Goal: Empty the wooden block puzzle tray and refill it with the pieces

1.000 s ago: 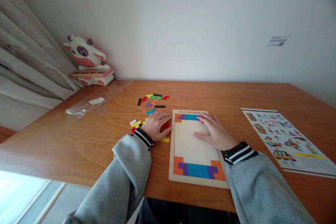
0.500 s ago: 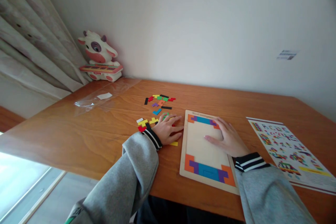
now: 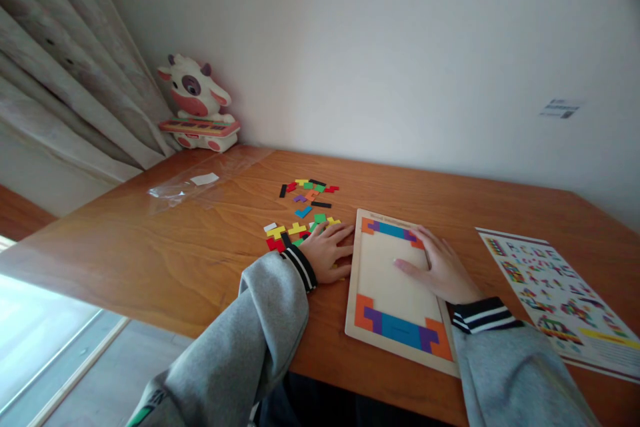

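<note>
A wooden puzzle board (image 3: 385,267) with a pale raised rim lies in front of me. Orange, purple and blue pieces fill its far end and its near end (image 3: 400,330); the middle is bare wood. My right hand (image 3: 445,267) rests on the board's right side, fingers stretched out and thumb over the bare part. To the left of the board, my left hand (image 3: 327,252) lies flat with spread fingers over several loose puzzle pieces, its fingertips at the board's left edge. Part of that pile is hidden under the hand. Yellow pieces (image 3: 297,229) and red ones show beside it.
More loose coloured pieces (image 3: 311,195) lie farther back on the wooden table (image 3: 210,267). A clear plastic bag (image 3: 180,190) and a cow-shaped toy keyboard (image 3: 200,127) are at the back left. On the right lies a printed pattern sheet (image 3: 555,287).
My left hand has slid slightly toward me, uncovering more green and yellow pieces behind it. My right hand stays on the board. The whole view has shifted a little.
</note>
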The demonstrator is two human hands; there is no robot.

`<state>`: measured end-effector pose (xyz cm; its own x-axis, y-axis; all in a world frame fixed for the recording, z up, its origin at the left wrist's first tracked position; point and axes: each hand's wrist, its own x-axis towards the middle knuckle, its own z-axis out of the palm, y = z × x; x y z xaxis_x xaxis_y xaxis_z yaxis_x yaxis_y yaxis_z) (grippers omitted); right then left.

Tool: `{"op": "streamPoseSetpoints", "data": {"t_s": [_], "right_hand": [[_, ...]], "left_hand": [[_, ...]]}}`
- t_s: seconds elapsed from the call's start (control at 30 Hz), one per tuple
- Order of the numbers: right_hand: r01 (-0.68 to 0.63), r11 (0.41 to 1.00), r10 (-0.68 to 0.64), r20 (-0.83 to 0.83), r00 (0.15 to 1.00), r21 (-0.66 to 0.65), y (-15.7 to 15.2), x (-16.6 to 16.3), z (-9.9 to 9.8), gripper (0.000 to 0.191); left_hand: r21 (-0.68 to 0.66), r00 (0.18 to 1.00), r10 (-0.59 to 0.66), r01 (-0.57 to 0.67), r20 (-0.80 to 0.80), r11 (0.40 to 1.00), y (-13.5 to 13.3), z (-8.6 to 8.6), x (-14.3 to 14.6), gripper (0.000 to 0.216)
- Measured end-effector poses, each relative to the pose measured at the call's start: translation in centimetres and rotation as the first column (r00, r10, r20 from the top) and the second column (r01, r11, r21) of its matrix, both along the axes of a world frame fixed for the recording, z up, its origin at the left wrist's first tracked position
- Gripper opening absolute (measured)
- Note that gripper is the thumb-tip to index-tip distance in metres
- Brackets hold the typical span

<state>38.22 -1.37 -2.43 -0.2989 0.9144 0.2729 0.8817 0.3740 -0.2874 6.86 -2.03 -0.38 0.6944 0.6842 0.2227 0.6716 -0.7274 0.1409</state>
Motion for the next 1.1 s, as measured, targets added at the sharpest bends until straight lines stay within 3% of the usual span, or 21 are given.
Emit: {"op": "streamPoseSetpoints", "data": {"t_s": [0.17, 0.3, 0.43, 0.57, 0.67, 0.77, 0.87, 1.0, 1.1], "right_hand": [[0.012, 1.0, -0.012, 0.015, 1.0, 0.012, 0.0, 0.1, -0.3, 0.083], [0.013, 1.0, -0.013, 0.017, 1.0, 0.02, 0.0, 0.0, -0.4, 0.083], [0.021, 1.0, -0.021, 0.024, 1.0, -0.001, -0.2, -0.2, -0.3, 0.084], [0.011, 0.999, -0.01, 0.022, 1.0, -0.032, -0.2, -0.3, -0.2, 0.084], [0.006, 0.998, -0.005, 0.017, 1.0, -0.06, -0.2, -0.5, -0.1, 0.082], [0.006, 0.995, -0.005, 0.014, 1.0, -0.097, -0.3, -0.7, 0.1, 0.083], [0.002, 0.993, -0.002, 0.003, 1.0, -0.119, -0.3, -1.1, 0.3, 0.084], [-0.024, 0.992, 0.022, -0.021, 1.0, -0.124, -0.1, -2.0, 0.4, 0.085], [-0.016, 0.995, 0.012, -0.044, 0.999, -0.1, 0.1, -2.6, 0.2, 0.084]], "left_hand": [[0.019, 0.994, 0.099, -0.1, 0.043, 0.995, 0.9, 0.7, -1.7, 0.048], [0.06, 0.965, 0.256, -0.259, 0.059, 0.964, 1.6, 1.2, -2.8, 0.05], [0.053, 0.9, 0.437, -0.436, -0.005, 0.898, 1.9, 0.9, -3.8, 0.074], [0.031, 0.784, 0.617, -0.617, -0.06, 0.786, 2.0, 0.9, -5.9, 0.093], [-0.005, 0.721, 0.686, -0.689, -0.096, 0.724, 2.1, 1.2, -8.4, 0.097], [-0.062, 0.704, 0.695, -0.708, -0.15, 0.704, 2.0, 1.1, -10.4, 0.099], [-0.086, 0.742, 0.649, -0.667, -0.168, 0.74, 1.8, 0.5, -10.9, 0.1], [-0.04, 0.863, 0.5, -0.503, -0.069, 0.863, 1.9, -0.2, -9.5, 0.098], [-0.031, 0.93, 0.364, -0.363, 0.038, 0.931, 2.0, -0.1, -8.2, 0.082]]}}
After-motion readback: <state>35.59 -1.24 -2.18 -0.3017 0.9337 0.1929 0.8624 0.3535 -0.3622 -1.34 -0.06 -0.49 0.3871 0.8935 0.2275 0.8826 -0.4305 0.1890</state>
